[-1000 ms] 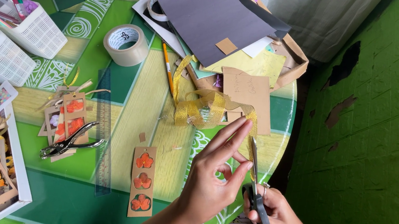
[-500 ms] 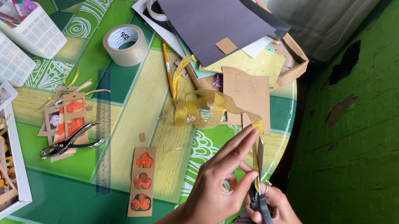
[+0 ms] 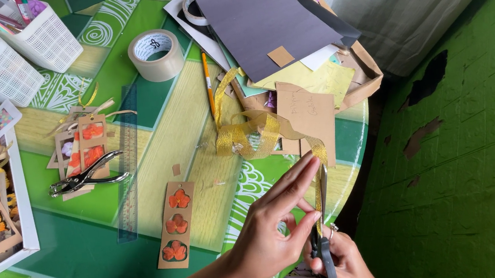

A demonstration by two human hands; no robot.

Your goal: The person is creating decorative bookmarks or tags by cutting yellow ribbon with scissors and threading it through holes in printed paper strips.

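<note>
My left hand (image 3: 274, 232) pinches a strip of gold ribbon (image 3: 246, 138) between thumb and forefinger near the round table's right edge. The ribbon runs from a loose coil on the table down to my fingers. My right hand (image 3: 350, 265), low at the frame's bottom, grips dark-handled scissors (image 3: 324, 223) whose blades point up along the ribbon strip, right beside my left fingertips. A brown card bookmark with three orange pressed flowers (image 3: 175, 225) lies flat just left of my left wrist.
A metal hole punch (image 3: 84, 177) rests on more flower tags, beside a clear ruler (image 3: 127, 171). A roll of brown tape (image 3: 155, 55), an orange pencil (image 3: 208, 84), two white baskets (image 3: 4, 76), a paper pile (image 3: 274, 21) and a white tray (image 3: 28, 223) surround the glass tabletop (image 3: 88, 263).
My left hand has gone from fingers spread over the ribbon to a pinch on it. The scissors have risen along the strip toward my fingertips.
</note>
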